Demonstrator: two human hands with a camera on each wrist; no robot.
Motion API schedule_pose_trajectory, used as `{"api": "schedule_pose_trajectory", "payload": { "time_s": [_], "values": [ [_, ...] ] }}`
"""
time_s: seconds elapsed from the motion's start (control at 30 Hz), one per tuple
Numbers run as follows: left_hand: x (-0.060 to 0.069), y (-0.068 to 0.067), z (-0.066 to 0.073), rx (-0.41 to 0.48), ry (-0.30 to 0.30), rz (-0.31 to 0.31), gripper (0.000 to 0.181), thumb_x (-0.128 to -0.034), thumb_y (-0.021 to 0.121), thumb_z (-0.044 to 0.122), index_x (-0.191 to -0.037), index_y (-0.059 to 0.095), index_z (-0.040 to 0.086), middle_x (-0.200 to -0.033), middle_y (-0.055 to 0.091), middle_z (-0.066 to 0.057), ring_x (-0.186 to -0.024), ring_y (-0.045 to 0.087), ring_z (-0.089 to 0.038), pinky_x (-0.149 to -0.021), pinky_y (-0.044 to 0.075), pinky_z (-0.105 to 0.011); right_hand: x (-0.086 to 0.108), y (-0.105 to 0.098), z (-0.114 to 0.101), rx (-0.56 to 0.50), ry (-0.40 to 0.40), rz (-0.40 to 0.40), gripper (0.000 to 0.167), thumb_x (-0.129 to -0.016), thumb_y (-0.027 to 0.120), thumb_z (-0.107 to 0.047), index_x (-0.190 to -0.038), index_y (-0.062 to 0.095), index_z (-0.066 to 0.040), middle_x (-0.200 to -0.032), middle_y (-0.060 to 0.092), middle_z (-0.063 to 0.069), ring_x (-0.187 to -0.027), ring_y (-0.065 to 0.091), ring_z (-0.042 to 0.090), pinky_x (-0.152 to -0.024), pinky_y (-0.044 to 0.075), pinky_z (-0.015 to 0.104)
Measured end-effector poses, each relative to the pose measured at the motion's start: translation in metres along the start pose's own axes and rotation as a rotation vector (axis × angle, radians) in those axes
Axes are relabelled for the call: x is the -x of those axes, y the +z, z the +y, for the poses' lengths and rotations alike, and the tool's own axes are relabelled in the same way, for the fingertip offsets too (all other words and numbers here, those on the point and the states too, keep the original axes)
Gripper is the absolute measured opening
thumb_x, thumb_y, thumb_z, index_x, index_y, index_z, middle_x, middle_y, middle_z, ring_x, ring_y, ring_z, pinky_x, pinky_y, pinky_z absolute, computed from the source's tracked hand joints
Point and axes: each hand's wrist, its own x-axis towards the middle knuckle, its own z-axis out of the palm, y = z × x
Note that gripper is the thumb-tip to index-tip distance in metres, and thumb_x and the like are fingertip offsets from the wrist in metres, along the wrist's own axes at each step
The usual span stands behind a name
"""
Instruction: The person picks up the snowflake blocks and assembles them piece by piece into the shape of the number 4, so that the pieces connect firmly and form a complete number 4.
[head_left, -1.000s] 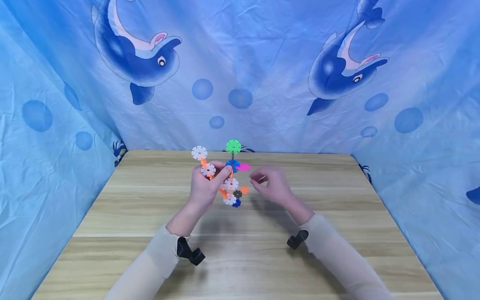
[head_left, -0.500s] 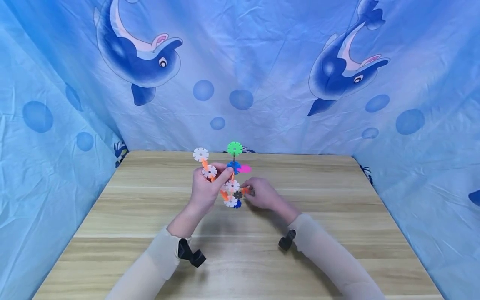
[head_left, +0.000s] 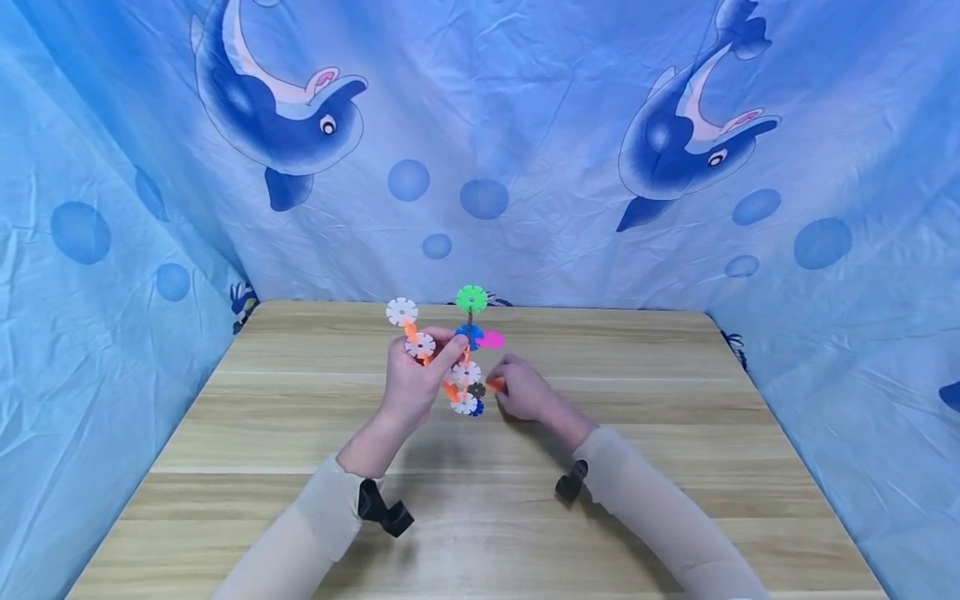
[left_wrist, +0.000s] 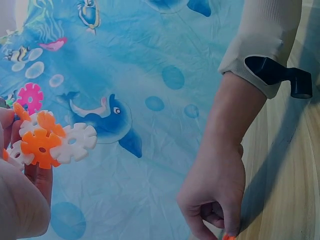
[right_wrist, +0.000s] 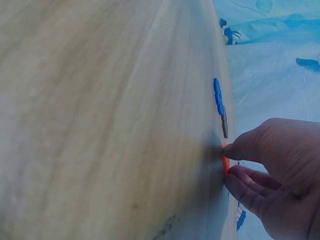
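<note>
My left hand [head_left: 408, 385] holds up a built chain of notched plastic snowflake discs. It has a green disc [head_left: 472, 298] at the top, a blue disc [head_left: 476, 337] under my thumb, a pink disc [head_left: 492, 339] beside that, and white discs [head_left: 402, 312] linked by orange ones. In the left wrist view, orange [left_wrist: 43, 149] and white discs [left_wrist: 77, 142] of the chain stick out past the fingers. Low over the table, my right hand [head_left: 522, 390] pinches a loose orange snowflake disc [head_left: 497, 383] between thumb and fingers; the fingers partly cover it.
A brown disc [head_left: 476, 389] and a dark blue disc [head_left: 477, 407] lie flat on the wooden table [head_left: 480, 517], close to the right fingertips. Behind the table hangs a blue dolphin-print cloth [head_left: 555, 250]. Black camera mounts [head_left: 386, 508] sit on both wrists.
My right hand has come down and left to the table and taken hold of the loose orange disc. The left hand keeps the chain in nearly the same place.
</note>
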Motion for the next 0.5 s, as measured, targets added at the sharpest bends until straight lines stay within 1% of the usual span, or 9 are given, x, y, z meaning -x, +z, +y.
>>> {"api": "schedule_pose_trajectory", "payload": {
  "time_s": [0.1, 0.2, 0.3, 0.43, 0.5],
  "values": [
    [0.0, 0.001, 0.0, 0.006, 0.004, 0.004, 0.025, -0.0949, 0.072, -0.003, -0.088, 0.079, 0.02, -0.08, 0.076, 0.007, -0.072, 0.064, -0.009, -0.066, 0.059, -0.02, 0.001, -0.002, 0.001, -0.014, 0.025, -0.013, 0.031, -0.091, 0.072, 0.001, -0.121, 0.076, -0.003, -0.119, 0.069, 0.014, -0.105, 0.068, 0.028, -0.099, 0.061, 0.043],
    [0.0, 0.002, 0.0, 0.014, 0.011, 0.004, 0.026, -0.0949, 0.072, -0.003, -0.088, 0.079, 0.02, -0.08, 0.076, 0.007, -0.072, 0.063, -0.009, -0.065, 0.058, -0.02, 0.002, -0.003, 0.004, -0.012, 0.042, -0.006, 0.03, -0.089, 0.074, 0.0, -0.119, 0.076, -0.004, -0.113, 0.069, 0.012, -0.099, 0.065, 0.024, -0.094, 0.06, 0.041],
    [0.001, 0.003, 0.0, 0.021, 0.015, 0.002, 0.025, -0.0948, 0.071, -0.004, -0.087, 0.079, 0.02, -0.079, 0.075, 0.007, -0.071, 0.062, -0.008, -0.064, 0.057, -0.02, 0.002, -0.005, 0.007, -0.02, 0.063, 0.011, 0.025, -0.086, 0.078, -0.001, -0.111, 0.076, -0.006, -0.106, 0.068, 0.009, -0.093, 0.061, 0.019, -0.09, 0.059, 0.038],
    [0.001, 0.003, 0.001, 0.016, 0.008, 0.007, 0.025, -0.095, 0.071, -0.003, -0.088, 0.078, 0.02, -0.08, 0.076, 0.007, -0.071, 0.062, -0.008, -0.063, 0.056, -0.02, 0.006, -0.008, 0.01, -0.073, 0.084, 0.025, 0.017, -0.085, 0.078, 0.0, -0.098, 0.073, -0.009, -0.097, 0.064, 0.005, -0.087, 0.058, 0.016, -0.083, 0.057, 0.034],
    [0.001, 0.003, 0.001, 0.009, 0.002, 0.008, 0.025, -0.0952, 0.071, -0.003, -0.088, 0.078, 0.02, -0.08, 0.076, 0.007, -0.071, 0.063, -0.008, -0.063, 0.057, -0.019, 0.007, -0.01, 0.01, -0.097, 0.084, 0.031, 0.016, -0.086, 0.077, 0.002, -0.095, 0.072, -0.01, -0.093, 0.065, 0.003, -0.085, 0.059, 0.016, -0.08, 0.057, 0.033]
  ]
}}
